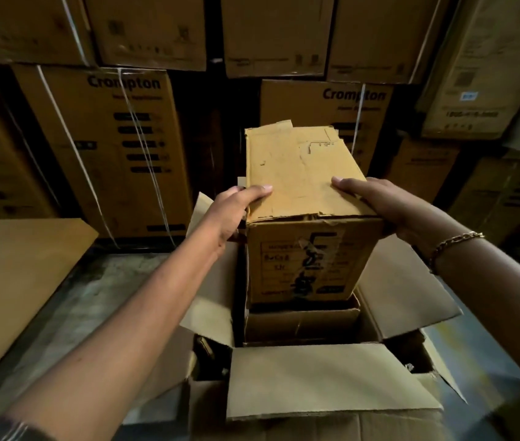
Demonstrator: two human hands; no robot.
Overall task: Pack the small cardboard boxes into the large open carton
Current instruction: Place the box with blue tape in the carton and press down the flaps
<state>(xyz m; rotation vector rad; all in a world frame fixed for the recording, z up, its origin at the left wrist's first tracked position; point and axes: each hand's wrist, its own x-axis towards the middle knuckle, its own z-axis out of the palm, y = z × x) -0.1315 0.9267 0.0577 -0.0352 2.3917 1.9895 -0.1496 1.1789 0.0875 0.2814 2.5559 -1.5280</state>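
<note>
A small brown cardboard box [300, 186] with a label and black scribbles on its near face is held above the large open carton [325, 380]. My left hand [236, 208] grips its left top edge, thumb on the lid and fingers down the side. My right hand [376, 202] grips the right top edge the same way. The box's lower end dips between the carton's raised flaps. Another small box [300, 323] lies inside the carton right under it.
Stacked printed cartons [115, 148] with white straps form a wall behind. A flat cardboard sheet [13, 281] lies at the left on the grey floor [93, 291]. More cartons [503, 198] stand at the right.
</note>
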